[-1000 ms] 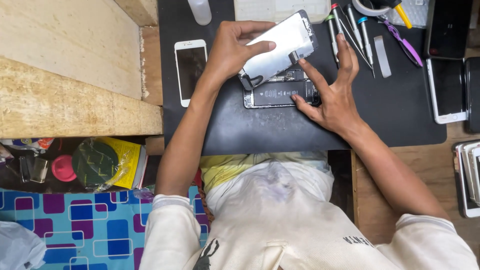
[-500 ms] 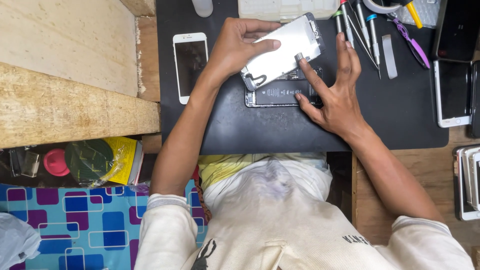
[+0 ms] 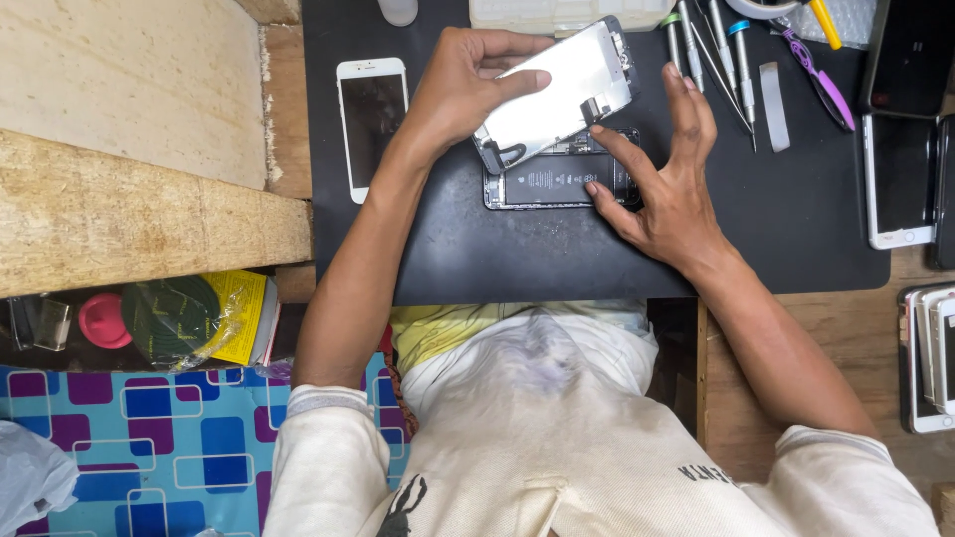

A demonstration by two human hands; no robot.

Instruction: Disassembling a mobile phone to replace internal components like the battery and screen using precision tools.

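From the head view, the left hand (image 3: pixel 468 85) gripped the lifted screen panel (image 3: pixel 557 94) of an opened phone, thumb laid across its white back and fingers curled round its far long edge, tilting it up from the phone body (image 3: pixel 557 181). That body lay flat near the middle of the black mat (image 3: pixel 517 268), toward the far edge, its dark battery exposed. The right hand (image 3: pixel 667 184) rested just beside the body's right end, fingers spread and open, gripping nothing; the index and middle fingertips (image 3: pixel 595 131) touched the inner parts where the panel met the body.

Bare mat lay between the phone body and the mat's near edge, and a narrower bare strip to the left, before a white phone (image 3: pixel 372 124) lying face up near the mat's left edge. On the right, screwdrivers and tweezers (image 3: pixel 716 55) lay close to the right hand at the far edge. Another white phone (image 3: pixel 900 179) sat at the mat's right edge. A wooden plank (image 3: pixel 139 214) bordered the mat's left side.
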